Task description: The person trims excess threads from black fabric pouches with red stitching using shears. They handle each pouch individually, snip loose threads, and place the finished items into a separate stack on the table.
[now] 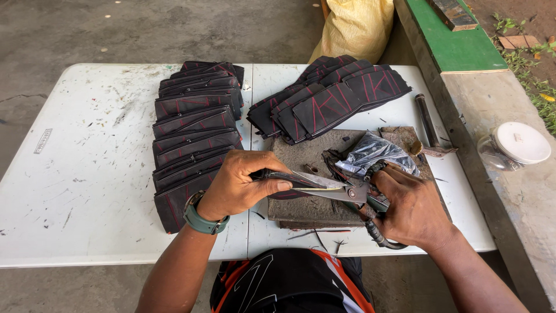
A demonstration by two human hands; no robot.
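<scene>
Head view only. We note the left hand [240, 185], with a green wristwatch [200, 219] on its wrist, clenched around a folded black piece [289, 179] with red stitching, thumb pressed on top. This piece lies over the near edge of a worn grey board [301, 153] at the middle of the white table [87, 174].

We record the right hand [411, 208] gripping the handles of a pair of scissors [339, 188]; the blades are parted and meet the edge of the black piece just beside the left thumb. The handles appear wrapped in dark cord.

We find a crumpled clear plastic bag [376, 153] on the board, just behind the scissors. Two stacks of similar black pieces with red stitching rest on the table: a long overlapping row [194, 127] to the left of the board, and a fanned stack [336, 95] behind it, partly over the board's far edge. A dark rod [427, 119] lies at the right of the board.

We also observe a yellow sack [356, 26] beyond the table, and a clear jar with a white lid [515, 145] on the concrete ledge [504, 203] to the right.
</scene>
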